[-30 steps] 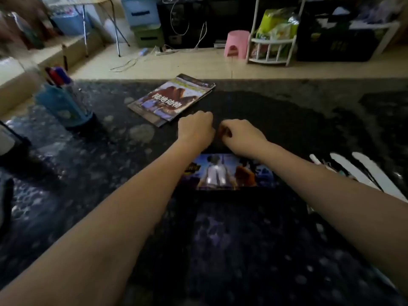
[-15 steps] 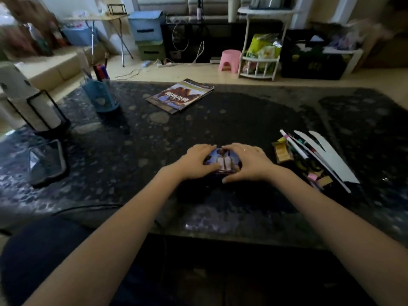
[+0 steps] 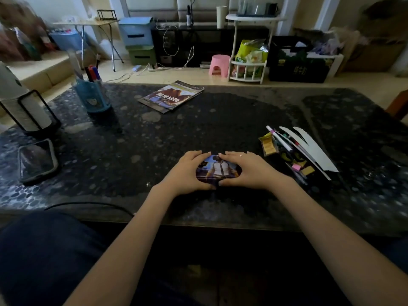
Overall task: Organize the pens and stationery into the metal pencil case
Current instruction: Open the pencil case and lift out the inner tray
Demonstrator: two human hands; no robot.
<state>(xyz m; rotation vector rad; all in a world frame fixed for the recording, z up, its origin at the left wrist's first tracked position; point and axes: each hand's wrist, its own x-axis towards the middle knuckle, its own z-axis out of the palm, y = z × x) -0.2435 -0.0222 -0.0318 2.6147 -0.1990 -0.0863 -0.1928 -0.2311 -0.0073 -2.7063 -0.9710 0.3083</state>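
A dark, pale-speckled table (image 3: 198,133) was seen. The case (image 3: 217,167) was printed in blue and orange with a white-shirted figure. A blue pen cup (image 3: 92,99) and pink stool (image 3: 219,65) were noted.

The magazine (image 3: 171,97) in the upper middle of the frame bears large Chinese characters, 陆地动物; other print is too blurred to read.

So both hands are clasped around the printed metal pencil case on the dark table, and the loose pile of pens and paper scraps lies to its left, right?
Not quite. The head view shows the left hand and right hand holding the printed metal pencil case on the dark table, but the pile of pens and paper scraps lies to its right.
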